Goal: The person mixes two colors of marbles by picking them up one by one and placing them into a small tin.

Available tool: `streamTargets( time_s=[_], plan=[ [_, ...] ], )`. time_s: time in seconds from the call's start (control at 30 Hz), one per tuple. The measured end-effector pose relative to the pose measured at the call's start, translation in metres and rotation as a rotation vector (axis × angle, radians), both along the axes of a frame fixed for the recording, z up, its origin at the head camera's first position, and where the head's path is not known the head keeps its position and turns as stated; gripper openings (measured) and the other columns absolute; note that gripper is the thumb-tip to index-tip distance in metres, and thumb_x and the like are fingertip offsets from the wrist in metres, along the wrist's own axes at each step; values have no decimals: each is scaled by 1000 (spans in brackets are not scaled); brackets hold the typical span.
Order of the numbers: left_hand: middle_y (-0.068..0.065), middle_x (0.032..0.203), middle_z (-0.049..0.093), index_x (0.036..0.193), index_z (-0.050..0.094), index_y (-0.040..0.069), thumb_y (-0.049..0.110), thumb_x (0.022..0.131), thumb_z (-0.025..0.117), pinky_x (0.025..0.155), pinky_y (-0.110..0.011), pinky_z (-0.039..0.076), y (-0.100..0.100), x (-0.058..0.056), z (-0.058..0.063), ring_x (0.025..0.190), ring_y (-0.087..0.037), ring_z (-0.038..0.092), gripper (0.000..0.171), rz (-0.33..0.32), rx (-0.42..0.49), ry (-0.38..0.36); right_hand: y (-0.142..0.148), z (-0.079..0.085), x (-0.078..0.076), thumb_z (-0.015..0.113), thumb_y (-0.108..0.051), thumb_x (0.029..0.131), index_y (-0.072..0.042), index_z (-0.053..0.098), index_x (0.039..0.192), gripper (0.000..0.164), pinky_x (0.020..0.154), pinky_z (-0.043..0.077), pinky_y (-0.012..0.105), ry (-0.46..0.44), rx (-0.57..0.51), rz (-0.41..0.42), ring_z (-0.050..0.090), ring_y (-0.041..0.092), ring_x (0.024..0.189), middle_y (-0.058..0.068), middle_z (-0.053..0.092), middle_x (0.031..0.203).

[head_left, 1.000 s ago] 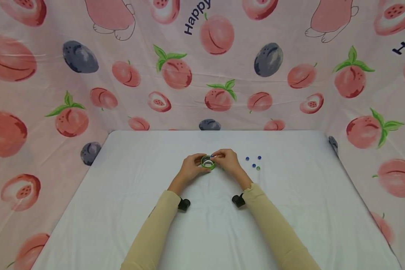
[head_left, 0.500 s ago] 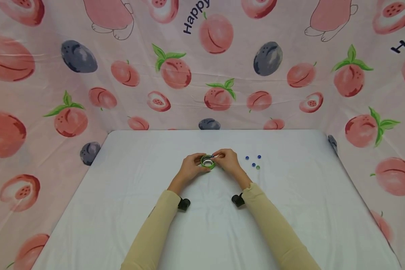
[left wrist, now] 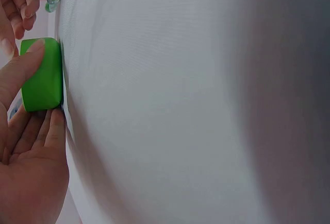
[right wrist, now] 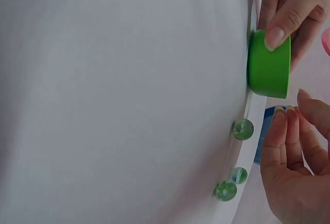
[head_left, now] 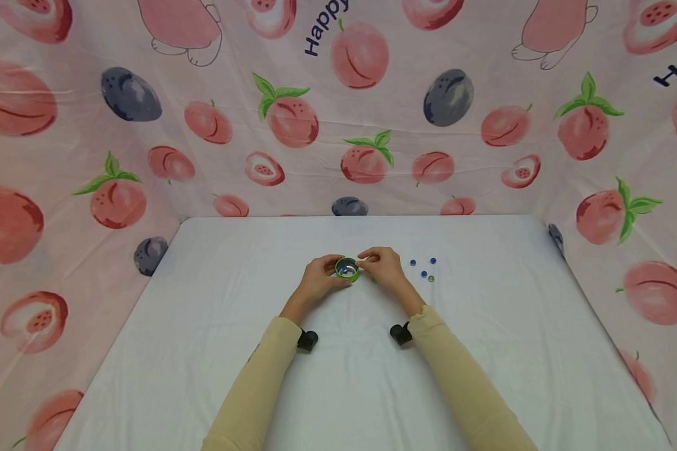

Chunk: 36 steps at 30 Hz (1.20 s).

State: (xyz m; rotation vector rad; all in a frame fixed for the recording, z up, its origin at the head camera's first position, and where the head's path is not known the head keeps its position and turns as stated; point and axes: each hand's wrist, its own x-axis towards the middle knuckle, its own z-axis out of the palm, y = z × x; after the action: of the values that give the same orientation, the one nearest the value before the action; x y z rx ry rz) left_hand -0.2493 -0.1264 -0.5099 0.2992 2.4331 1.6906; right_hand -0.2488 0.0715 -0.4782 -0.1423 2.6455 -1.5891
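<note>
Head view with both wrist views: a small round green plastic cup with a shiny inside (head_left: pixel 346 269) stands on the white cloth-covered table (head_left: pixel 203 326), near its middle. The left hand (head_left: pixel 319 279) holds the cup, thumb and fingers curled round its wall. The right hand (head_left: pixel 381 266) hovers just beside the rim, fingertips drawn together and apparently holding nothing. One blue glass bead (head_left: pixel 344 270) already lies inside the cup. Four small glass beads (head_left: pixel 423 269), three blue and one green, remain loose on the cloth to the right of the right hand. Judged from this layout, the filling of the cup is barely begun, with most beads still outside it. The pink peach-printed backdrop (head_left: pixel 62 125) carries dark lettering reading "Happy", cut off at the upper edge (head_left: pixel 327 28); a second fragment, "Ha", shows at the far right. No brand or label is visible on the cup.
</note>
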Motion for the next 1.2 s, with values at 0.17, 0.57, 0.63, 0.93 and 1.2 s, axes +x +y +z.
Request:
streamTargets(
  time_s=[0.17, 0.57, 0.63, 0.93, 1.2],
  plan=[
    [-27, 143, 63, 143, 59, -7, -6, 83, 86, 114, -41, 52, 1, -1, 0, 136, -37, 61, 65, 6, 6, -7, 10, 3, 1, 78, -11, 97, 3, 78, 114, 23, 65, 50, 17, -2, 7, -12, 70, 19, 78, 15, 76, 90],
    [-27, 142, 62, 144, 58, -7, -7, 83, 85, 114, -40, 52, 1, 1, 1, 137, -37, 60, 66, 6, 17, -21, 49, 10, 7, 76, -13, 98, 4, 77, 116, 25, 66, 51, 19, 17, 56, -64, 68, 19, 83, 14, 74, 94],
    [-27, 142, 62, 143, 59, -7, -8, 83, 85, 114, -41, 52, 1, 2, 2, 136, -38, 60, 65, 6, 15, -18, 56, 12, 8, 76, -13, 98, 4, 77, 117, 25, 67, 51, 19, 19, 58, -74, 69, 19, 84, 14, 74, 95],
    [-26, 143, 62, 144, 58, -6, -6, 85, 84, 115, -41, 51, 2, 3, 3, 137, -37, 60, 65, 7, 2, -27, 84, 22, 12, 74, -12, 99, 5, 76, 119, 27, 62, 49, 14, 41, 65, -124, 73, 27, 85, 19, 74, 97],
    [-26, 141, 63, 144, 58, -6, -6, 84, 85, 115, -42, 52, 1, 5, 2, 136, -37, 61, 65, 13, 11, -27, 105, 26, 14, 72, -13, 101, 7, 73, 123, 30, 64, 51, 12, 28, 85, -175, 74, 36, 91, 17, 72, 98]
  ],
)
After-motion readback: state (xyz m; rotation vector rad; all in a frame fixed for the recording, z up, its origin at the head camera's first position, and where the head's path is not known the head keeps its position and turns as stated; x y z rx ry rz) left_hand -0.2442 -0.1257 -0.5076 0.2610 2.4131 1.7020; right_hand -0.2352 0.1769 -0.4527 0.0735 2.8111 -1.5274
